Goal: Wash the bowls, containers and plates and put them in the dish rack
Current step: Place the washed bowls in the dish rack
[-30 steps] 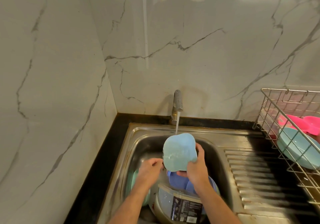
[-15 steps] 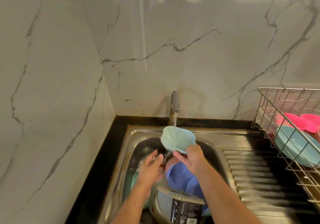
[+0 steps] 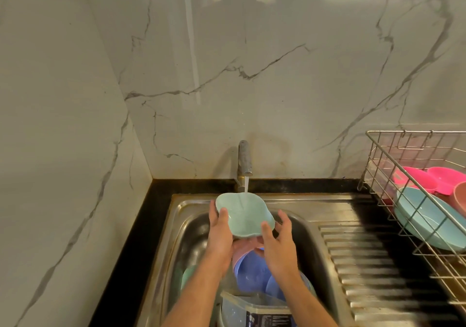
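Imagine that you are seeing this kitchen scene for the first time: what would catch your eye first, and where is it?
First, the pale green bowl held under the running tap over the sink, the left hand gripping its left edge and the right hand at its right edge. Next, the wire dish rack at the right, holding bright pink dishes and a light blue plate.

Glossy marble wall (image 3: 277, 87), brushed steel sink (image 3: 335, 210), wire dish rack (image 3: 393, 182)
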